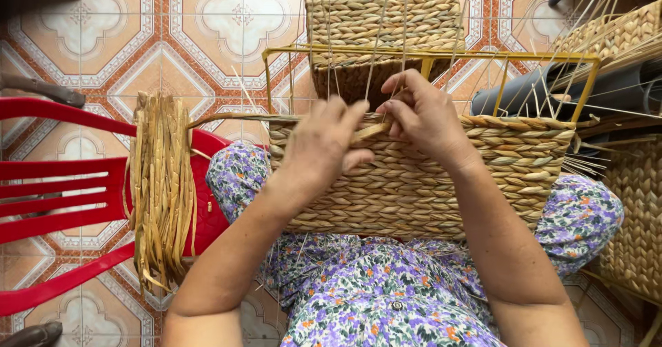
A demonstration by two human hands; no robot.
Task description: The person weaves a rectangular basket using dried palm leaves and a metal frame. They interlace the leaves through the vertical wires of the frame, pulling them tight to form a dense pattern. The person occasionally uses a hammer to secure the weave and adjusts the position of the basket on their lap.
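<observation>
A half-woven straw basket (427, 181) on a yellow wire frame (441, 52) rests on my lap, its woven side facing me. My left hand (324, 144) presses on the top edge of the weave and pinches a flat straw strand (234, 117) that trails off to the left. My right hand (422, 113) sits just beside it at the rim, its fingers closed on the same strand where it passes between thin upright stakes (383, 37). Both hands nearly touch.
A bundle of dried straw strands (160, 188) hangs over a red plastic chair (62, 202) at my left. Finished woven baskets (638, 216) stand at right, another (607, 33) at top right beside a dark roll (607, 88). Patterned floor tiles lie beneath.
</observation>
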